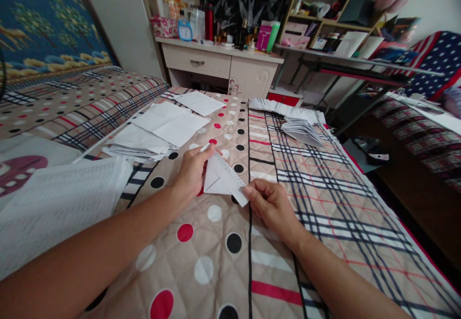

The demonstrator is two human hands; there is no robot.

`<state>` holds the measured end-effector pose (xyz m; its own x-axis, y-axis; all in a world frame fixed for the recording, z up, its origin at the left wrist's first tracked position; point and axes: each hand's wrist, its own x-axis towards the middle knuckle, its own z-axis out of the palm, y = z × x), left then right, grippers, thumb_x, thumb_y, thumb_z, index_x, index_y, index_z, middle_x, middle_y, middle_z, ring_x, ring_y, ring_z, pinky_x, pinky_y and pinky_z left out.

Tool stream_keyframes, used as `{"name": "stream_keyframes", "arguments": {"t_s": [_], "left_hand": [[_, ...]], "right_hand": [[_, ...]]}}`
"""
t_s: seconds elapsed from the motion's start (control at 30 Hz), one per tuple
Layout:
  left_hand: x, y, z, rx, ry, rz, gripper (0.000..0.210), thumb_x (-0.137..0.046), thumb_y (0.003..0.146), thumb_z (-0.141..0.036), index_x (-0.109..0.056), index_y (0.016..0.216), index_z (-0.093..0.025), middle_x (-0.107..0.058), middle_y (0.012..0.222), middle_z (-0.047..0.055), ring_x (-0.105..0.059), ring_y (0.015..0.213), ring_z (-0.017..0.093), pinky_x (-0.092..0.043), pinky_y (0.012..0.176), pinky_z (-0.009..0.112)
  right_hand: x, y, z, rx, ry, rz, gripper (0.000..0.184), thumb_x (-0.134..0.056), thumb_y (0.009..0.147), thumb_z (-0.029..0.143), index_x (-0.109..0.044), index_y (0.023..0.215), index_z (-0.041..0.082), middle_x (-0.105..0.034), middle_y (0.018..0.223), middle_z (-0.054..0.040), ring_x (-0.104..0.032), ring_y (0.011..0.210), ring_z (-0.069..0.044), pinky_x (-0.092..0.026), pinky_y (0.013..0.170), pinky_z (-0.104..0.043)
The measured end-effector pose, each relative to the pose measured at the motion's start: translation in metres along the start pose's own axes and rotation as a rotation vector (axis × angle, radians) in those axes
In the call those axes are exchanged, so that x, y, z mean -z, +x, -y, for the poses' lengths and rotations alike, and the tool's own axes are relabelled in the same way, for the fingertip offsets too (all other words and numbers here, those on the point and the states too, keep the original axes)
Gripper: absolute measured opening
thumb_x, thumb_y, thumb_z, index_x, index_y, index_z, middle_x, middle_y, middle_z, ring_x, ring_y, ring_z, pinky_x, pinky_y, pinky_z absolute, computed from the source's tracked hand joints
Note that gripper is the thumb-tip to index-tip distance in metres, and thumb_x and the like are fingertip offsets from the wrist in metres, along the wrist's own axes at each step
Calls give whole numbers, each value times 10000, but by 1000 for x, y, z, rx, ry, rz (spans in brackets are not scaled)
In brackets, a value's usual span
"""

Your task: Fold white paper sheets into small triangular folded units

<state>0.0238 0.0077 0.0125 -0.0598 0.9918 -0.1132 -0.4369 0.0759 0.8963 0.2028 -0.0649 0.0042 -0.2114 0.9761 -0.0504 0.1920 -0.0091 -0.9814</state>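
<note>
A folded sheet of white paper [216, 177] is held between both hands above the bed. Its upper edge forms a slanting strip with small printed marks, and a triangular flap shows below. My left hand [192, 170] pinches the paper's upper left end, thumb on top. At the lower right end, my right hand [268, 201] grips the strip's tip between thumb and curled fingers. Just beyond my left hand lies a stack of white paper sheets [169, 122]. Farther off to the right, a bundle of folded papers [301, 131] rests on the bedspread.
The bed carries a quilted, dotted and checked bedspread [201, 271]. Printed sheets [72, 199] lie at the left, by a white bag [21, 153]. Beyond the bed stand a white dresser [201, 62] with bottles and a blue alarm clock [185, 30], and a desk [324, 55] with shelves.
</note>
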Motion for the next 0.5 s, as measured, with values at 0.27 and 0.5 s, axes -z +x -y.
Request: {"name": "stream_keyframes", "arguments": {"t_s": [0.27,0.5], "left_hand": [[-2,-7,3,111,48,151,386,-880,548,-295,-645,811,-139,-687,715,9,-608,573,130,-484,558,245],[-10,-32,9,166,280,262,340,-885,505,-193,-660,751,-128,-687,686,28,-613,585,145,-474,549,236]], "right_hand": [[-1,-1,0,4,-21,-84,486,-559,874,549,-432,564,197,-370,437,62,-273,395,-61,-180,382,-227],[-1,0,-1,62,-45,-55,451,-594,854,538,-463,607,184,-389,550,48,-339,500,-79,-239,446,-224]]}}
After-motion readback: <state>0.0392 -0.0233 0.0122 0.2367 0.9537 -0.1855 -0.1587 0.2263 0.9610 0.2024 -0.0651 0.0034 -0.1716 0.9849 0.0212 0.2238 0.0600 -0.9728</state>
